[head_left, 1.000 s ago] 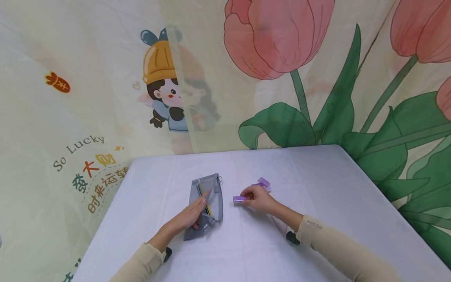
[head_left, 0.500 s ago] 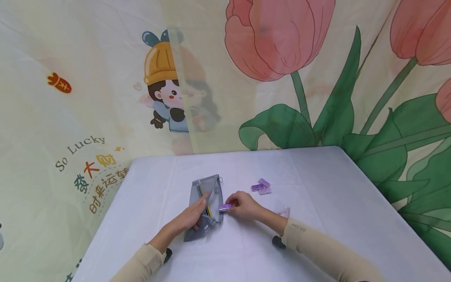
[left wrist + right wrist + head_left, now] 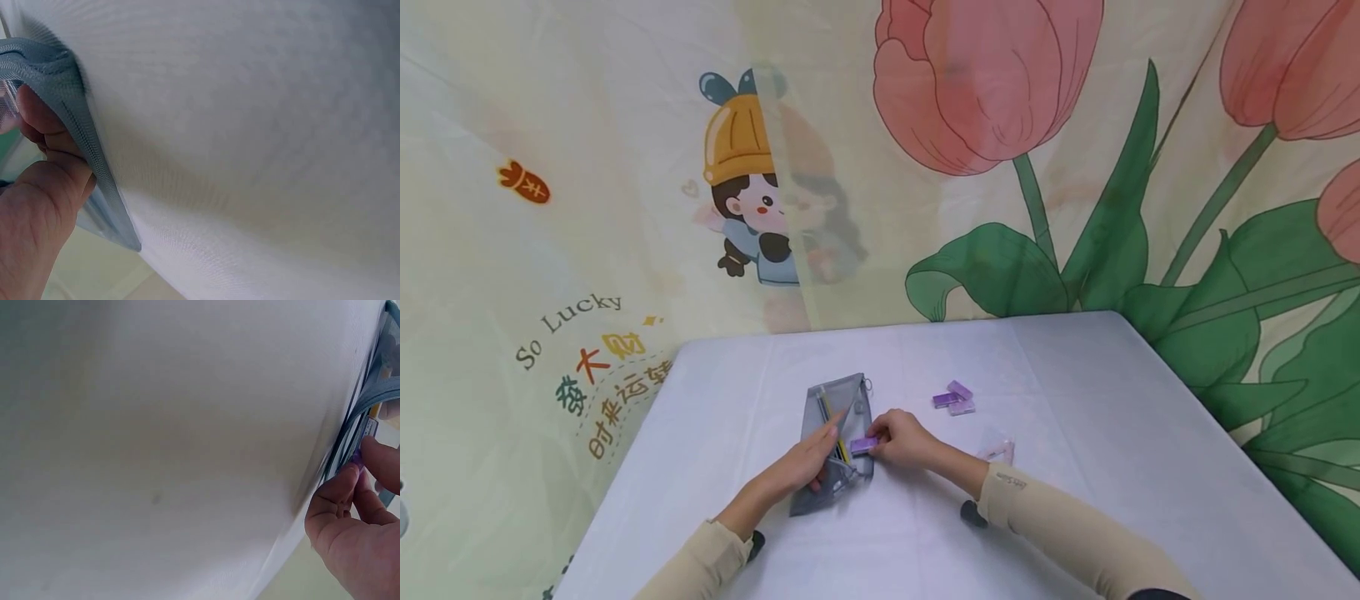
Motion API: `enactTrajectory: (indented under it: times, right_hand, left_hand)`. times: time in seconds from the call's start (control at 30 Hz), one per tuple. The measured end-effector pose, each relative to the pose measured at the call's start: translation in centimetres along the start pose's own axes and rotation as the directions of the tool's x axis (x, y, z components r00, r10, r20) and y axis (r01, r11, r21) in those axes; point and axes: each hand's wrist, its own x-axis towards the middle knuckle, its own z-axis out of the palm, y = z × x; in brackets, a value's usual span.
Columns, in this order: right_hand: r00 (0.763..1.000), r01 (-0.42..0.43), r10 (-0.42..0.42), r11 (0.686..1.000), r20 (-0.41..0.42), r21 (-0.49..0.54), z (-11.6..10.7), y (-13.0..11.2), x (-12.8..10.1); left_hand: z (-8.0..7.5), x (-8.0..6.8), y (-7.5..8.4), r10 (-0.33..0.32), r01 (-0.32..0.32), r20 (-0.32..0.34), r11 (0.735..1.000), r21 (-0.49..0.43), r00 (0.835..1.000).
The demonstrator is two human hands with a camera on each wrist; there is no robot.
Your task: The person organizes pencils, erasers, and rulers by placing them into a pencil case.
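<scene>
left hand: your left hand (image 3: 805, 465) rests on the grey mesh zip pouch (image 3: 838, 417), its fingers curled round the pouch's near edge; the left wrist view shows your thumb and fingers (image 3: 47, 134) pinching the grey zipper edge (image 3: 87, 144) and lifting it off the cloth.
pouch: the grey mesh zip pouch lies left of centre on the table, its narrow end towards you and its zip pull at the far corner; yellow and dark pencils (image 3: 833, 421) show through the mesh.
right hand: your right hand (image 3: 904, 439) pinches a small purple rectangular eraser (image 3: 863, 446) between thumb and fingertips, so it is closed on the eraser, not loose.
eraser in hand: the purple eraser sits at the pouch's right edge, touching the mesh; in the right wrist view your fingertips (image 3: 350, 481) press a sliver of purple (image 3: 357, 459) against the pouch's edge, and you cannot tell whether it is already inside.
loose erasers: three more small purple erasers (image 3: 953, 397) lie in a cluster, well apart from your right hand, farther back and to the right.
wrapper: a clear plastic wrapper (image 3: 997, 451) lies just beyond your right forearm.
surface: a table under a white cloth (image 3: 1075, 392).
</scene>
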Motion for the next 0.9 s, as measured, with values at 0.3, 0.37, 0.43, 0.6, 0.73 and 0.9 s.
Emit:
enactTrajectory:
  times: [0.3, 0.37, 0.43, 0.6, 0.73, 0.9]
  right_hand:
    - [1.000, 0.012, -0.011, 1.000, 0.011, -0.023, 0.6, -0.3, 0.2]
    - [1.000, 0.022, -0.021, 0.999, 0.008, -0.024, 0.6, -0.4, 0.2]
    - [0.999, 0.043, -0.043, 0.999, 0.006, -0.033, 0.6, -0.5, 0.2]
    - [0.999, 0.019, -0.018, 1.000, 0.031, -0.025, 0.9, -1.0, 0.2]
    - [0.998, -0.031, 0.032, 0.999, 0.048, -0.019, 1.1, -1.3, 0.3]
    - [0.997, -0.053, 0.054, 0.998, 0.048, -0.013, 1.3, -1.5, 0.4]
  left_hand:
    - [-0.2, -0.1, 0.1, 0.009, -0.009, 0.006, 1.000, -0.006, 1.000]
    - [-0.2, -0.1, 0.1, 0.011, -0.011, 0.007, 1.000, -0.004, 1.000]
    - [-0.3, -0.1, 0.2, 0.009, -0.009, 0.007, 1.000, -0.002, 1.000]
    - [-0.3, -0.1, 0.2, 0.000, 0.000, 0.010, 1.000, 0.001, 1.000]
    - [-0.3, -0.1, 0.1, -0.004, 0.004, 0.009, 1.000, -0.001, 1.000]
    - [-0.3, 0.1, -0.1, -0.010, 0.010, 0.006, 1.000, 0.001, 1.000]
